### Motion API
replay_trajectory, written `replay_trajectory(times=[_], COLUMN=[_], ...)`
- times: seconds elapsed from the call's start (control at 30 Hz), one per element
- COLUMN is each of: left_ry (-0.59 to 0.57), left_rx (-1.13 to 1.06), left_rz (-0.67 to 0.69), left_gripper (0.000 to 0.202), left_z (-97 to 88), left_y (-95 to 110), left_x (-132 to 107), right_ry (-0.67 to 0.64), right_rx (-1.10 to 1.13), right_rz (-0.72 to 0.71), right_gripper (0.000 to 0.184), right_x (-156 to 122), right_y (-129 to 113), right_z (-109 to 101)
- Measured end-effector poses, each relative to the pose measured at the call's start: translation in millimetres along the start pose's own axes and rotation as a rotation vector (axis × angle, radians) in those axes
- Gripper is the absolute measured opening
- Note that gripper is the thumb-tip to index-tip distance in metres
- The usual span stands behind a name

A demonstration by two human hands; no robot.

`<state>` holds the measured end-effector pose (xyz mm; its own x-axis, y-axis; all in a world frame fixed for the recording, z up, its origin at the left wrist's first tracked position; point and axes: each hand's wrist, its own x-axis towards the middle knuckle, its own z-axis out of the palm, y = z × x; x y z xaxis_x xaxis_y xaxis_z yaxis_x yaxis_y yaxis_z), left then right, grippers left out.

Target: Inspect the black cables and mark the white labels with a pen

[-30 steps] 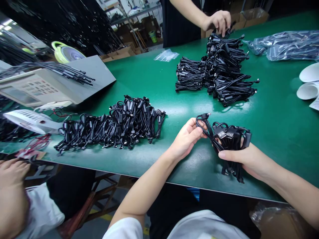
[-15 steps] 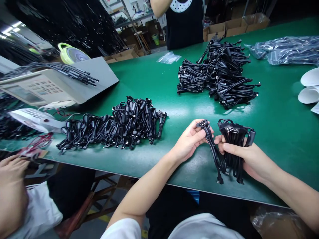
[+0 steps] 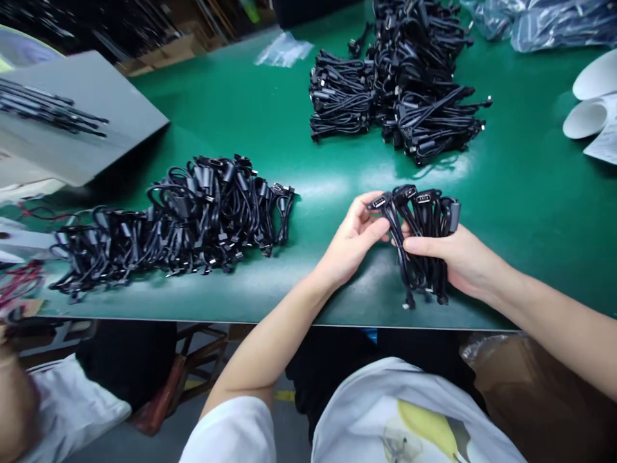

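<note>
Left hand (image 3: 354, 241): pinching one black USB cable (image 3: 394, 225) near its plug | right hand (image 3: 456, 257): clasped around black USB cable bundle (image 3: 427, 257), over green bench mat (image 3: 530, 212) | separate grips keep strands untangled

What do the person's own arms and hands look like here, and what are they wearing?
The left hand and right hand are bare, with no gloves, and no watch shows on either wrist. The left forearm and right forearm are bare too. A short white sleeve covers the left upper arm, and the white T-shirt has a yellow print.
</note>
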<state>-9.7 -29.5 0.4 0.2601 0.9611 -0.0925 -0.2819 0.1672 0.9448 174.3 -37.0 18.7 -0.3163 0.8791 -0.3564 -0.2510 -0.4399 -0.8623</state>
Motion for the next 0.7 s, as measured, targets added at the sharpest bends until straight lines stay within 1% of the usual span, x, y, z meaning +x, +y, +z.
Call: replay_trajectory(times=[0.03,0.07,0.17,0.23,0.27,0.33,0.37,0.47,0.53,0.7], left_ry=[-0.012,-0.050,-0.254,-0.360,-0.385,-0.387,-0.364,-0.237,-0.184,-0.189], left_rx=[0.015,0.031,0.119,0.207,0.239,0.287,0.313,0.422,0.471,0.498], left_rz=[-0.020,-0.060,-0.222,-0.289,-0.303,-0.290,-0.263,-0.138,-0.090,-0.073], left_gripper=[0.047,0.047,0.044,0.039,0.035,0.026,0.025,0.029,0.032,0.034], left_z=[0.1,0.3,2.0,4.4,5.8,8.6,9.7,11.5,11.7,10.4], left_y=[0,1,3,3,3,3,2,2,2,2], left_x=[-1,-2,-7,-10,-12,-13,-14,-14,-13,-13], right_ry=[0.040,0.087,0.233,0.281,0.284,0.263,0.253,0.265,0.291,0.302], right_rx=[0.016,0.033,0.081,0.112,0.125,0.143,0.144,0.139,0.148,0.190], right_rz=[-0.024,-0.051,-0.123,-0.148,-0.153,-0.162,-0.169,-0.203,-0.218,-0.171], right_gripper=[0.028,0.030,0.034,0.034,0.034,0.032,0.030,0.026,0.024,0.026], right_x=[1,2,4,5,5,5,4,3,3,3], right_y=[-1,-2,-8,-11,-13,-15,-16,-17,-17,-18], right_z=[0,-1,-3,-5,-7,-8,-8,-8,-8,-9])
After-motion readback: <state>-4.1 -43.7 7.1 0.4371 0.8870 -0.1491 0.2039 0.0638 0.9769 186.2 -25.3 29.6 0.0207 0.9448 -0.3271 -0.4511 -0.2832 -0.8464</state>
